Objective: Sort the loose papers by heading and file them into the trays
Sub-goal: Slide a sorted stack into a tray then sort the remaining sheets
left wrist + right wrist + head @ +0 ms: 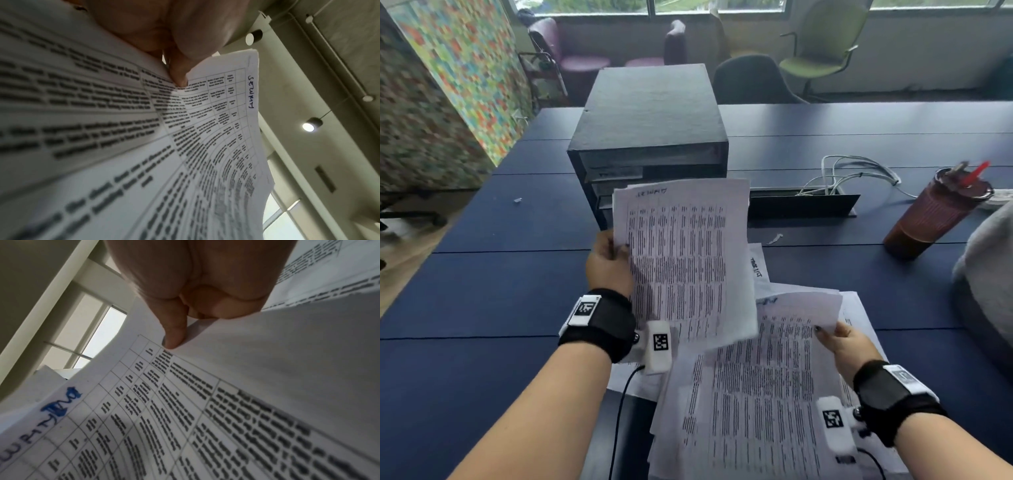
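I see a dark blue table in an office, with three chairs visible under the windows behind it. A black tray cabinet stands on the table directly ahead; its lower trays are hidden behind the raised papers, so I cannot count them. My left hand holds one raised sheaf of papers upright by its left edge, thumb on the printed face and fingers behind. In the left wrist view the thumb presses the sheet, and a handwritten heading runs along the top edge; I cannot read it. My right hand pinches the top sheets of a loose pile at their right edge, lifting them slightly. The right wrist view shows a blue handwritten heading, partly overwritten and illegible. The pile's near edge is cut off by the frame, so the sheet count is indeterminate. One maroon tumbler stands well right of the papers, beside a white cable bundle. The table left of my left arm lies open.
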{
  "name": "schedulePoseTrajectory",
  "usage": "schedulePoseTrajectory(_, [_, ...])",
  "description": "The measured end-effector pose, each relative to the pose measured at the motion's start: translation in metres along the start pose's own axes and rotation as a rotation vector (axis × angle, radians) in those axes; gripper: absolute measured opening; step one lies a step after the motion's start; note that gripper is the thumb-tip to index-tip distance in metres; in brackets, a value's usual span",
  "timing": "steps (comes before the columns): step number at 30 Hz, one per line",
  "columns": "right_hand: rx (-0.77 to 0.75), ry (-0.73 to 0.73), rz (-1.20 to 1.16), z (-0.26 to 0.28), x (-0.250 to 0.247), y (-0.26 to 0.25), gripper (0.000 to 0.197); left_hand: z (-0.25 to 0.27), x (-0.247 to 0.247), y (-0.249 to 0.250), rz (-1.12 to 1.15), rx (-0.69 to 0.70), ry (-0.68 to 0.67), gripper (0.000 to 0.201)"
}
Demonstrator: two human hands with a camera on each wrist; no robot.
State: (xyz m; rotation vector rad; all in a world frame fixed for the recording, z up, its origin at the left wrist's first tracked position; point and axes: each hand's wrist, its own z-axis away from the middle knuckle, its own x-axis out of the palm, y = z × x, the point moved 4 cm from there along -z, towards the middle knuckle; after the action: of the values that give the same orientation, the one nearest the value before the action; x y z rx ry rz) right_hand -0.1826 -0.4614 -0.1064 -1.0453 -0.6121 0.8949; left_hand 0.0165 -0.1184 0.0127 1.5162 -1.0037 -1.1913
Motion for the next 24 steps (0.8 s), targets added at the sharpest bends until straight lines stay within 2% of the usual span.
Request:
schedulePoseTrajectory(2, [-0.003,0.002,0.011,-0.004,-0.005,0.001,0.085,0.001,-0.004,-0.003,0.022,-0.017,0.021,0.025])
schedulePoseTrajectory(3, [0.01,0.029,0.044,-0.008,-0.009,0.003,0.081,0.0,-0.007,-0.004,0.033,-0.022,0.038,0.026])
schedulePoseTrajectory(6, [0.048,0.113,0.222,-0.017,-0.021,0.006,0.018,-0.003,-0.018,-0.004,0.106,-0.038,0.096,0.02])
schedulePoseTrajectory(7, [0.065,0.14,0.281,-0.02,-0.025,0.007,0.01,-0.003,-0.02,-0.005,0.118,-0.049,0.101,0.018])
schedulePoseTrajectory(12, [0.122,0.195,0.254,-0.021,-0.023,0.004,0.011,0.013,-0.009,-0.012,0.192,-0.143,-0.013,0.026])
schedulePoseTrajectory(17, [0.125,0.18,0.182,-0.023,-0.006,-0.002,0.013,0.05,0.017,-0.028,0.158,-0.226,-0.164,0.015])
schedulePoseTrajectory(19, [0.121,0.218,0.252,-0.025,-0.006,-0.005,0.01,0.052,0.019,-0.036,0.246,-0.263,-0.135,0.017])
schedulePoseTrajectory(21, [0.115,0.285,0.343,-0.027,-0.015,-0.009,0.015,0.044,0.01,-0.043,0.328,-0.292,-0.047,0.021])
schedulePoseTrajectory(24, [0.125,0.317,0.446,-0.027,-0.028,-0.012,0.015,0.027,-0.005,-0.039,0.473,-0.288,0.007,0.031])
